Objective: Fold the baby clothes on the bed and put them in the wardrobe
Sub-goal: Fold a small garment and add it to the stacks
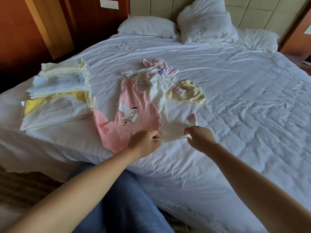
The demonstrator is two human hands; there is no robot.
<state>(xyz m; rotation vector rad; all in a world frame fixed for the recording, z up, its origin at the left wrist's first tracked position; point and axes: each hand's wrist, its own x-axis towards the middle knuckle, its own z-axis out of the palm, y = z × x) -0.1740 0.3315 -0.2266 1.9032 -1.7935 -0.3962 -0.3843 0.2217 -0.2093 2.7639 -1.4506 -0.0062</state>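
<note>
- I am pinching the near edge of a white baby garment [174,130] with both hands, and the hem is stretching taut between them.
- My left hand [145,142] is curling its fingers round one end of that hem, just above the sheet.
- My right hand [198,137] is gripping the other end, fingers bent over the cloth, a short way apart from the left.
- The white garment is lying on the bed [235,101] in front of me, running away from my hands toward the loose pile; a small pink bit is showing at its right side.
- A pink garment with a unicorn print [127,118] is lying spread out just left of it, its lower edge touching my left hand and partly under it.
- A loose pile of unfolded baby clothes [156,74], white and pink, is lying beyond, near the middle of the bed.
- A pale yellow garment [190,93] is lying crumpled at the right side of that pile, touching it.
- A stack of folded clothes [62,79], pale yellow, white and light blue, is sitting at the left side of the bed, resting on a larger white and yellow piece [55,111].
- Three white pillows are lying at the head of the bed: one flat [146,26], one bunched high [207,22], one at the far right [259,39].
- Brown wooden panelling [38,26] is standing along the left of the bed; I cannot tell whether it is the wardrobe.
- My leg in blue jeans [124,199] is showing at the bed's near edge.
</note>
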